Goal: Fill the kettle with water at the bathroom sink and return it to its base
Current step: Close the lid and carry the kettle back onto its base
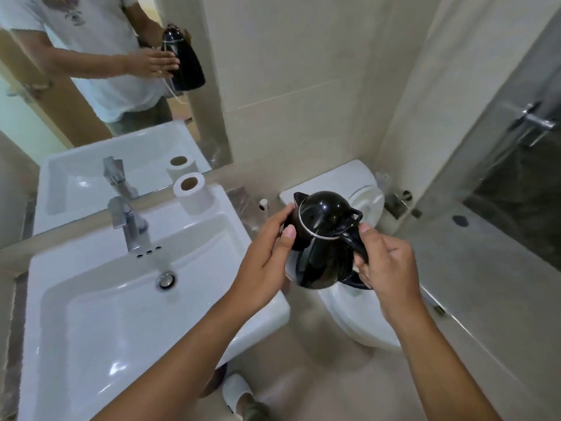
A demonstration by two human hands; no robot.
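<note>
Beige bathroom tiles surround a white sink [91, 299] with a chrome tap [129, 221] and a toilet-paper roll [194, 192] on its rim, all left of the hands. Right hand [385, 265] is clamped around the handle of the black kettle [321, 238], lid closed, held above the toilet [358, 317]. Left hand [267, 253], fingers loosely spread, touches the kettle's spout side
</note>
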